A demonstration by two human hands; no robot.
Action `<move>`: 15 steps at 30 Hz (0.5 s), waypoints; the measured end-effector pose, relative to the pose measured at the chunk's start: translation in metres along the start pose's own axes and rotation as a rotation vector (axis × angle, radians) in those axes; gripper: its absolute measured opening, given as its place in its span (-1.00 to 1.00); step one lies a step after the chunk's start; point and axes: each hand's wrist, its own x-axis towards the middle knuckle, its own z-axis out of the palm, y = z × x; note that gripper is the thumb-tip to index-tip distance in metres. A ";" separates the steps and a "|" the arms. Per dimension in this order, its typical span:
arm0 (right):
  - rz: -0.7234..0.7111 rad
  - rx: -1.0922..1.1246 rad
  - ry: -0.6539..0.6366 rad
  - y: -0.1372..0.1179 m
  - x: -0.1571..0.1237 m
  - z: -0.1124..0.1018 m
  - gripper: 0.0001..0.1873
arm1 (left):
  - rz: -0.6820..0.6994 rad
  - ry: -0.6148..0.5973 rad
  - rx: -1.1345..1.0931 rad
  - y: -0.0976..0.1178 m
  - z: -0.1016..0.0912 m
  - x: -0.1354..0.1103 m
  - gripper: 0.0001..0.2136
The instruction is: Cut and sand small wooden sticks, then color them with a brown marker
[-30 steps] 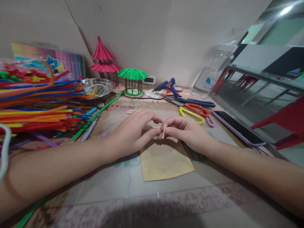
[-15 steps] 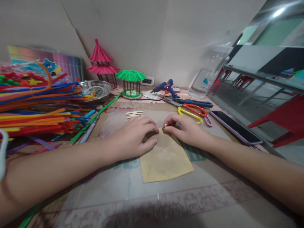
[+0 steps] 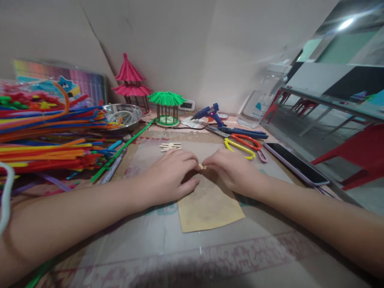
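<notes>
A tan sheet that looks like sandpaper (image 3: 210, 212) lies flat before me. My left hand (image 3: 177, 176) rests over its left edge, fingers curved and thumb apart, steadying its upper part. At the sheet's far edge, my right hand (image 3: 229, 170) is closed in a pinch. A short pale stick seems to be in that pinch, mostly hidden by the fingers. Just beyond my left hand lies a small pile of short wooden sticks (image 3: 171, 147).
Pipe cleaners (image 3: 45, 152) heap up at left beside a metal bowl (image 3: 127, 116). Pink (image 3: 130, 76) and green (image 3: 167, 100) roofed models stand behind. Further right are a glue gun (image 3: 207, 114), scissors (image 3: 243, 144), a phone (image 3: 295, 162) and a water bottle (image 3: 258, 104).
My right hand has shifted slightly left and down, its fingers now pressed near the sheet's far edge close to my left fingertips. My left hand has barely moved.
</notes>
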 end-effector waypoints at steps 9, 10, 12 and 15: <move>0.529 0.745 0.126 0.010 0.002 -0.003 -0.80 | -0.008 0.002 -0.020 -0.001 0.000 -0.001 -0.79; 0.539 0.742 0.114 0.011 0.001 -0.003 -0.79 | -0.009 0.000 -0.019 -0.001 0.000 -0.001 -0.79; 0.490 0.606 0.083 0.013 0.001 -0.003 -0.83 | -0.014 -0.009 -0.014 0.000 0.000 -0.001 -0.78; 0.259 0.293 0.049 0.018 0.000 -0.001 -0.83 | -0.018 -0.021 -0.011 0.000 0.000 -0.001 -0.78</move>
